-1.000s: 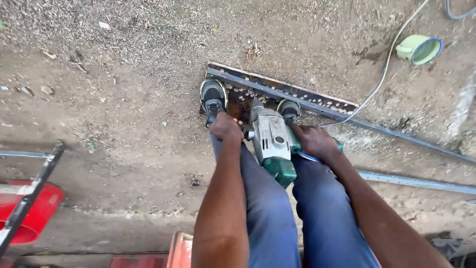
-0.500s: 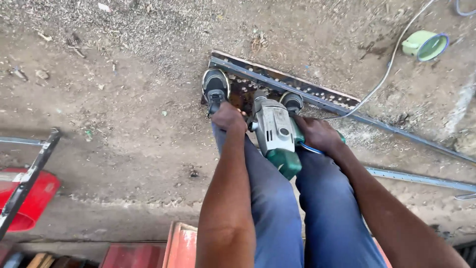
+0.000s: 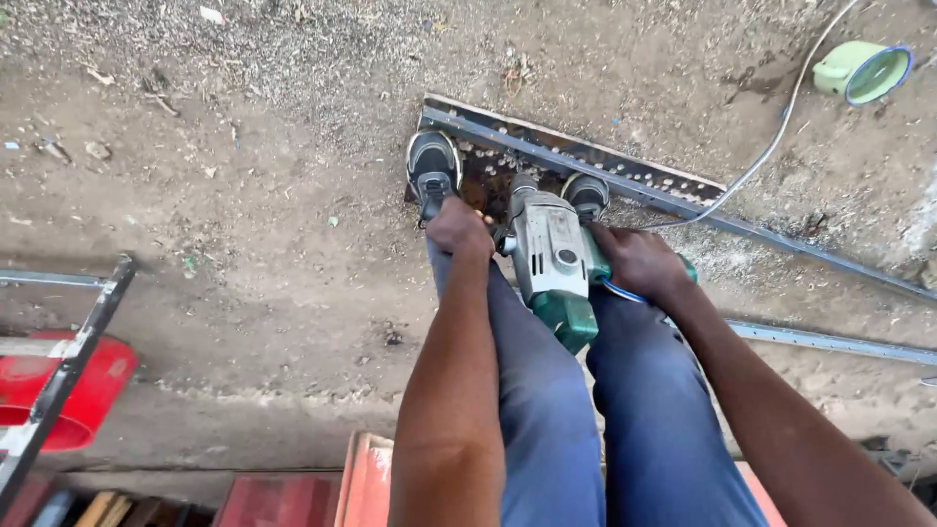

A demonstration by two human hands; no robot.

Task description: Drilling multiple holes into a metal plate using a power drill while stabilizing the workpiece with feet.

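Head view, drill [image 3: 554, 256] bit hidden, both hands [image 3: 639, 262] gripping

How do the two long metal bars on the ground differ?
The dark bar lies under both shoes, on a rusty plate, and slants down to the right; the pale bar lies bare on the dirt, nearer the right leg, almost level. The dark bar looks thicker and blackish, the pale bar thin and silvery. Both are straight metal strips.
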